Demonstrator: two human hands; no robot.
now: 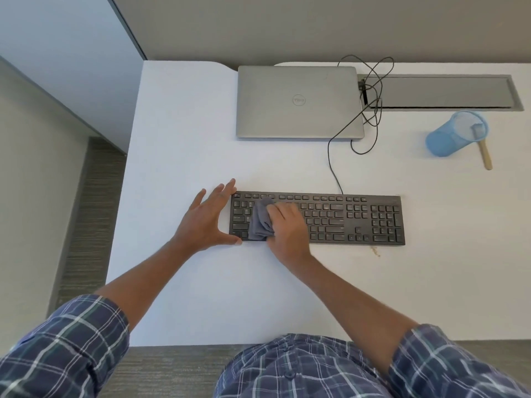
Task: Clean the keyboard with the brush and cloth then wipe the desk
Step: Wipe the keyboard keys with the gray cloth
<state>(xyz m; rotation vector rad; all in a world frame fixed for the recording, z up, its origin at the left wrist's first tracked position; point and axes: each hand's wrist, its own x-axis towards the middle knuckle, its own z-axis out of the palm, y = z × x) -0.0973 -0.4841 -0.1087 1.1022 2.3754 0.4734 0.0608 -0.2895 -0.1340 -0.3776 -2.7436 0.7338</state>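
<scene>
**Cloth on the keys, left hand bracing**

The right hand (287, 225) is curled around a bunched gray cloth (260, 221) and presses it onto the left part of the black keyboard (359, 219). The left hand (207, 216) is spread wide with straight fingers. Its thumb touches the keyboard's near left corner and its fingertips the far left corner. The keyboard lies flat on the white surface (201, 282). Well apart, at the far right, the brush (484, 147) sits in a blue mesh cup (442, 139), its wooden handle sticking out.
</scene>
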